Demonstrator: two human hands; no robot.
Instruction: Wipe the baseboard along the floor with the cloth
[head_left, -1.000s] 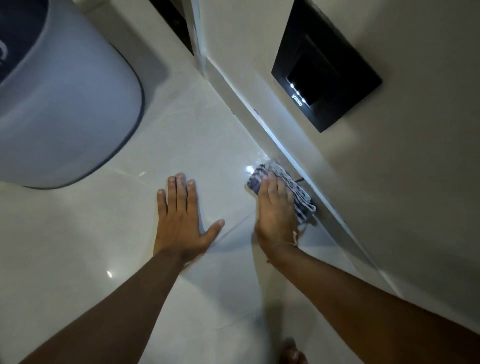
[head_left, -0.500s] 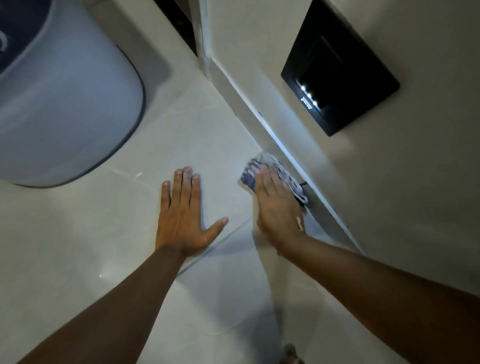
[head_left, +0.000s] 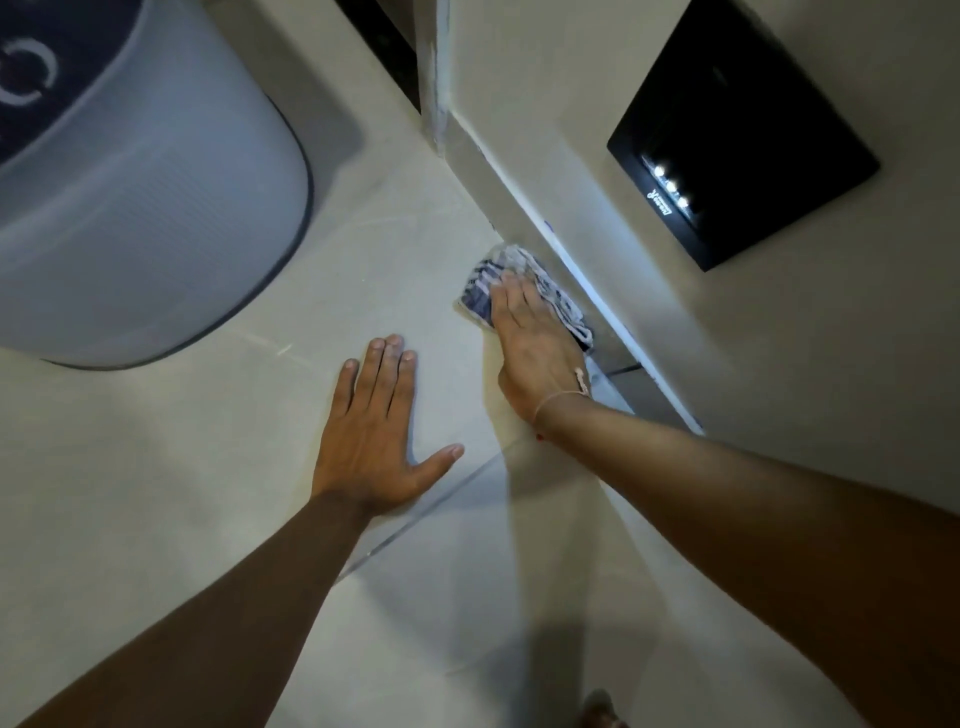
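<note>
Baseboard (head_left: 524, 208), a pale strip of trim running diagonally where the cream wall meets the glossy light floor tiles (head_left: 156, 519), is what you are working on, and you appear to be mid-stroke in the wiping step. Your right hand (head_left: 535, 338) lies flat with fingers together and extended on a crumpled blue-and-white striped cloth (head_left: 485, 291), pressing it down at the foot of the trim; the far edge of the cloth touches or very nearly touches the baseboard, though the exact contact line is hidden by the bunched fabric. A thin string bracelet (head_left: 563, 397) circles that wrist. Your left hand (head_left: 376, 431) holds nothing: it is spread open, palm down on the floor with the thumb splayed wide, and seems to be bracing your weight. A large rounded grey appliance (head_left: 145, 208) stands on the floor well to the left, apart from both hands. A black rectangular wall panel (head_left: 743, 130) with three small white lights sits on the wall above the trim. Judging from this, a stretch of baseboard ahead reaches up to the wall corner (head_left: 436, 130) and likely needs wiping yet. Your next move calls for sliding the cloth along the trim with steady sideways pressure against its face, not merely across the floor, and shifting your supporting hand as you reach further.
</note>
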